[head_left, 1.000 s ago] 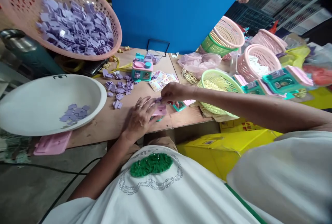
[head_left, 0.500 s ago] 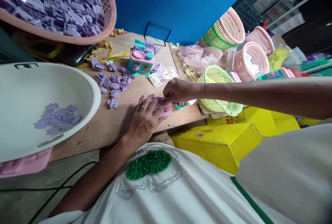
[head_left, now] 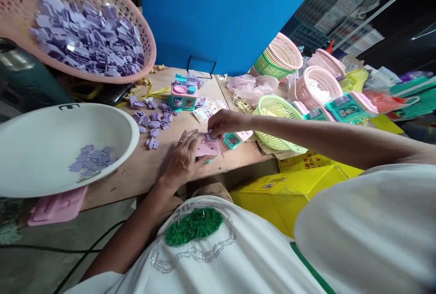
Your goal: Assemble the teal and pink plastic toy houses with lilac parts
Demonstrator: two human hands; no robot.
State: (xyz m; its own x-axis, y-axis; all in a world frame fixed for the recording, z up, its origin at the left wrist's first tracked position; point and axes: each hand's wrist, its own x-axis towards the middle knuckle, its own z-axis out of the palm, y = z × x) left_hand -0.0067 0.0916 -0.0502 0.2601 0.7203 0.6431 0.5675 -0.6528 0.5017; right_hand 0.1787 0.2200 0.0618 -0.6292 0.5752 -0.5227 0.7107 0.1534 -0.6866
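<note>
Both hands met at a pink-topped toy near the close edge of the wooden table. At the toy's 9 o'clock, the left hand clasped it, fingers curved along its far side and thumb low along the near one. From 1 o'clock the right hand pinched a purple piece against the top; the fingertips partly hid it.

Just beside, toward 3 o'clock, sat a teal toy. Printed cards lay at 12, a stove-like toy stood at 11, and loose purple parts were scattered toward 10. A crumpled pink bag lay between 1 and 2, with a blue panel rising beyond at 12. Yellow boxes stood below the table toward 4.

Between 2 and 3 stood a yellow-green basket of pale yellow pieces, the right forearm crossing in front of it. Farther along 2, a pink basket held white pieces. At 9, a white basin held a few flat purple pieces, and toward 10 a large pink colander was heaped with purple parts, a metal-topped flask near its rim.
</note>
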